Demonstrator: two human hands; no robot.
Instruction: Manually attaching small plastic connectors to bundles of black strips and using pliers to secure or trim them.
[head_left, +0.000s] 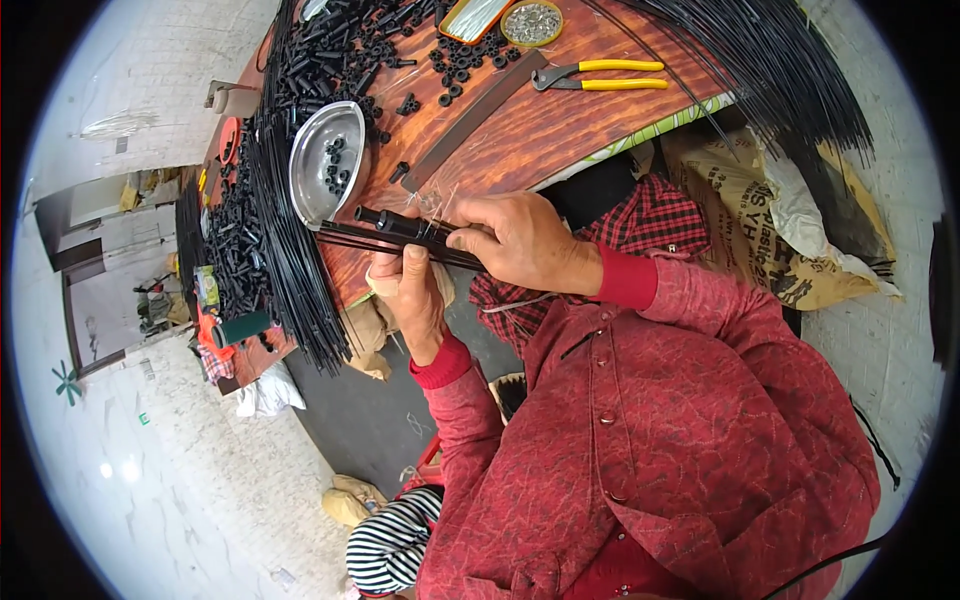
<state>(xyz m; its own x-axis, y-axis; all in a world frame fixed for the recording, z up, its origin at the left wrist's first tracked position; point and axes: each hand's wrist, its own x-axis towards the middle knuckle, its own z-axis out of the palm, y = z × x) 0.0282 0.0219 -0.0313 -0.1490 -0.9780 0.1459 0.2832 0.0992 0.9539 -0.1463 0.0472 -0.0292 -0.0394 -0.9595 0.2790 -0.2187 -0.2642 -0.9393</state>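
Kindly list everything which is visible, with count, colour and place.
Table: one, reddish, top
Thin rods: many, black, table sides
Short parts: many, black, upper left
Bowl: one, silvery, table's left
Strip: one, brown, on table
Tray: one, orange, top
Dish: one, yellow, top
Pliers: one, yellow, table's right
Sacking: uncounted, tan, right
Checked cloth: uncounted, red-black, centre
Striped cloth: one, black-white, bottom
Other clutter: unclear, mixed, left
Held tubes and rods: several, black, hands
Jacket: one, red, below
Left hand, right hand: two, red cuffs, centre

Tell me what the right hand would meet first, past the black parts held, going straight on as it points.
Probably the silver bowl: the right hand points toward it, leftward and slightly up the picture, though pale strands may come first and depth is unclear.
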